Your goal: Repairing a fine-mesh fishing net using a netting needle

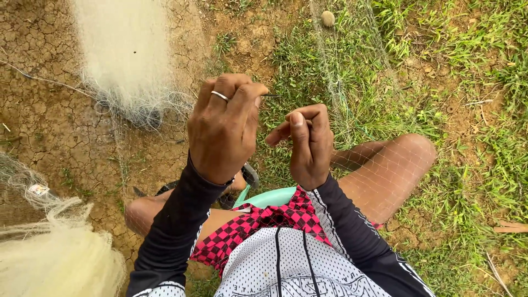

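My left hand (223, 129) pinches a thin dark netting needle (269, 95); my right hand (308, 144) has its fingers pressed together on the fine, pale, translucent fishing net (352, 77).

Two hands, the left hand (223, 129) and right hand (308, 146); one ring (219, 95); two pale heaps of netting, far left (124, 49) and near left (58, 258); one stone (328, 18) far off

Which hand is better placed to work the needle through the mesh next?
Probably the left hand: it pinches the thin dark needle, tip pointing right toward the fine net. The right hand is closed, seemingly pinching mesh strands, so better for holding.
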